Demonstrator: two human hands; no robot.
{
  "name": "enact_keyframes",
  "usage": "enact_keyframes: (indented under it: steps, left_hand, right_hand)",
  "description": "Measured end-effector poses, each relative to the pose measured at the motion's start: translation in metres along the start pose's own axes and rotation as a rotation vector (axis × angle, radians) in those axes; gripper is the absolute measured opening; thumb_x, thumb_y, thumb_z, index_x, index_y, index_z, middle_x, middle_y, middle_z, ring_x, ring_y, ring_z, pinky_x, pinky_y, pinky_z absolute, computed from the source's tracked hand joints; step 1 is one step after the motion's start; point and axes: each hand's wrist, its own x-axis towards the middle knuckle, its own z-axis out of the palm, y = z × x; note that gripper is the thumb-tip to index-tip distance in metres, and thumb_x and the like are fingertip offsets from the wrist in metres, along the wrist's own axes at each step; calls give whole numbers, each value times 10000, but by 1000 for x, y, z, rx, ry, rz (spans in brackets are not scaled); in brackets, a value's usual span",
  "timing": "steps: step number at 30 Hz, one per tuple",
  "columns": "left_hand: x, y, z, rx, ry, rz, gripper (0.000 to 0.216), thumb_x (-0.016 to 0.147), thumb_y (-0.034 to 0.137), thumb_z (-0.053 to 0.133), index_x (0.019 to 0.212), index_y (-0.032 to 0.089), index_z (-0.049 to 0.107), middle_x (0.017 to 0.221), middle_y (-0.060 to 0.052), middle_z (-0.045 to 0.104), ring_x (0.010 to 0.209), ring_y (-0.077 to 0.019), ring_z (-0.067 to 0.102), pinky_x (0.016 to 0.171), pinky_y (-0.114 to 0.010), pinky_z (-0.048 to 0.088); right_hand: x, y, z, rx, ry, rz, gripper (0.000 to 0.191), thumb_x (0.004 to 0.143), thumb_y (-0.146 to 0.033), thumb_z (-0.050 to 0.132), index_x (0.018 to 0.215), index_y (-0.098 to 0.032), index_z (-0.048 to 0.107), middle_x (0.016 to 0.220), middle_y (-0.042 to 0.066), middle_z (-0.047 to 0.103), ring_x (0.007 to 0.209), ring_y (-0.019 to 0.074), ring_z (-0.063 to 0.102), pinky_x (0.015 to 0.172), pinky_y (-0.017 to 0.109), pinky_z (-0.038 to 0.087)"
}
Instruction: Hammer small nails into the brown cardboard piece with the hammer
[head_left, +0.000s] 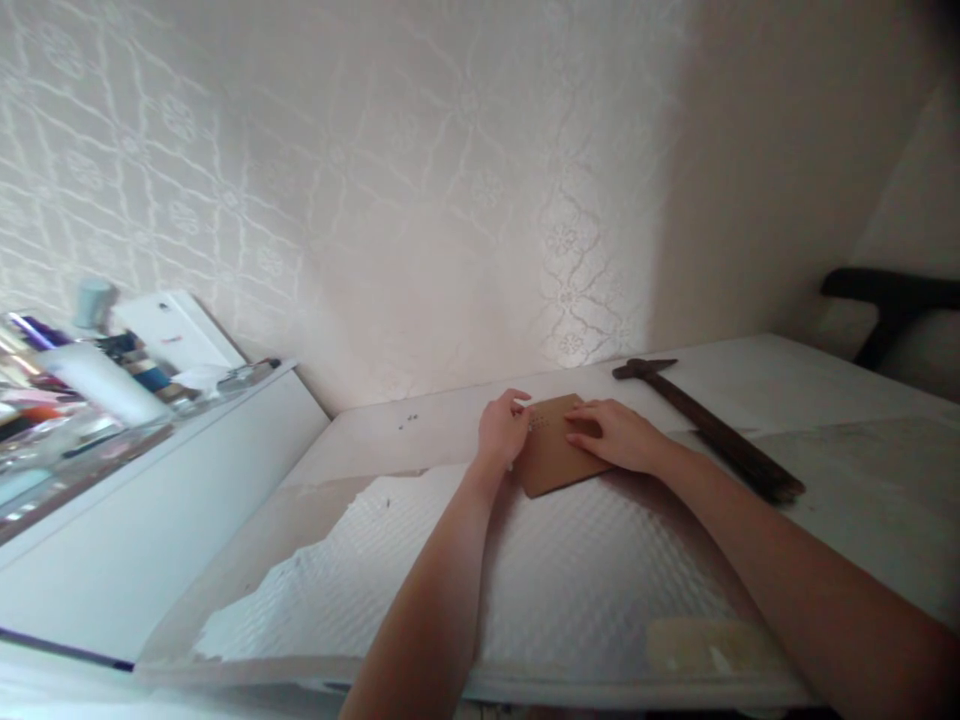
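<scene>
A small brown board (551, 455) lies on a white table, partly on a sheet of white bubble wrap (525, 570). My left hand (501, 430) rests at the board's left edge, fingers curled in a pinch near some tiny nails or studs on the board. On top of the board's right part lies my right hand (619, 435), palm down with the fingers stretched out and pointing left. A hammer (705, 430) with a dark wooden handle lies to the right of my right hand, head toward the wall.
A white shelf (150, 480) stands at the left with bottles and cosmetics (97, 375) on top. A few tiny nails (407, 422) lie on the table near the wall. The patterned wall (420, 200) rises just behind. A dark chair arm (889, 300) shows at far right.
</scene>
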Motion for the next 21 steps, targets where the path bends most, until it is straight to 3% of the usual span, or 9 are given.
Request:
enact_keyframes:
  steps: [21]
  left_hand:
    - [1,-1,1,-128,-183,-63,203,759,150,613,958,190,599,859,-27,677,788,-136,622,743,-235,462]
  right_hand:
    - [-1,4,3,-15,-4,-12,395,808,-406,487,1096,-182,637,1100,81,639,987,234,571,885,364,427]
